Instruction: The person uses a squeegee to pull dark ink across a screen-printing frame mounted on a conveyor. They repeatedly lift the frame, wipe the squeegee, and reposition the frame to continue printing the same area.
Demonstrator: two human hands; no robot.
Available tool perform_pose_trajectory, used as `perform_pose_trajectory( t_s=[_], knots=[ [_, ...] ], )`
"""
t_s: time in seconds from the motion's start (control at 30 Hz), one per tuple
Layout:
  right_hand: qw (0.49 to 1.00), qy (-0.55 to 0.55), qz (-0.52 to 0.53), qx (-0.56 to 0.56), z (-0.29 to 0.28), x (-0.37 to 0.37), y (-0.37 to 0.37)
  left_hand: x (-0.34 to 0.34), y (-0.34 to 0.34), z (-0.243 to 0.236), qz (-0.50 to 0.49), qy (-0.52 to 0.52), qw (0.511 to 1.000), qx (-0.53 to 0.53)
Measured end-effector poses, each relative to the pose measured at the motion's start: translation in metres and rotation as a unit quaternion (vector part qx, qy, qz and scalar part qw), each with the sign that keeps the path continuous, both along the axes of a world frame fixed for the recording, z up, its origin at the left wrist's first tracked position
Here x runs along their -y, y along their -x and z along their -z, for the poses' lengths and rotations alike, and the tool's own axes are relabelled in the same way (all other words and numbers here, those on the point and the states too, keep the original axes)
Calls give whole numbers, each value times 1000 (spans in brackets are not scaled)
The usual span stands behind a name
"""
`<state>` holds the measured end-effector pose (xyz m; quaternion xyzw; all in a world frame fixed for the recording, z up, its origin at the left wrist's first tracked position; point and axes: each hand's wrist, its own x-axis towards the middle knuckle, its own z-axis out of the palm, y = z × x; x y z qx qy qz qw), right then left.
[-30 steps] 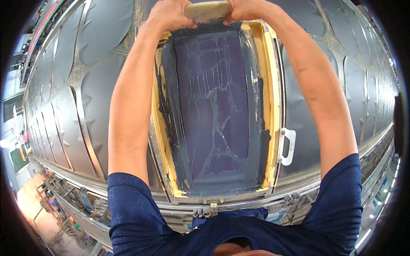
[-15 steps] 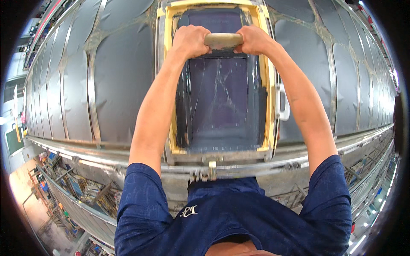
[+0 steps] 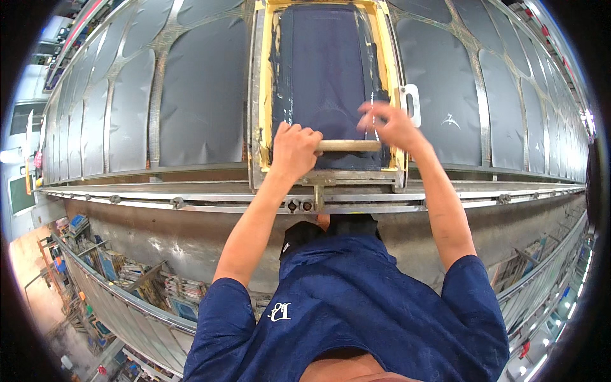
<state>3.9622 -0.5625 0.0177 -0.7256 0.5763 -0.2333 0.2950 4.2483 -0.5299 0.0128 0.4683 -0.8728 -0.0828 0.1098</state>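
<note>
The left hand (image 3: 297, 149) is clamped over one end of the wooden-handled squeegee (image 3: 350, 146), apparently steadying it alone; the right hand (image 3: 391, 126) is apart from it, fingers loosely parted and blurred. The squeegee sits between the hands, inside the yellow-taped screen frame (image 3: 264, 95), whose raised borders presumably contain the dark ink (image 3: 283, 83). Right of the right hand, a white loop handle (image 3: 417, 105) likely serves for moving the frame.

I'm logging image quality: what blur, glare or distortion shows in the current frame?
Head view: right hand motion-blurred, left hand crisper; head view: pale sheen on the dark sheets at left; head view: fisheye bends the metal rail into a curve.
</note>
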Motion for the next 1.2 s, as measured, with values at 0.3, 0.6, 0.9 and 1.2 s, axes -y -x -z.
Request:
perform_pose_trajectory(
  t_s=[0.3,0.6,0.9,1.2],
  knots=[
    [928,-2,371,-28,68,49,80,-3,-3,0,40,-49,998,27],
    [926,44,365,84,0,65,-27,-4,-98,-29,-32,-25,996,-80],
    [918,94,353,157,63,89,-265,1,-337,-43,-56,21,998,-20],
    [917,22,374,140,60,91,-296,-45,-364,-10,-12,76,997,-20]
  ],
)
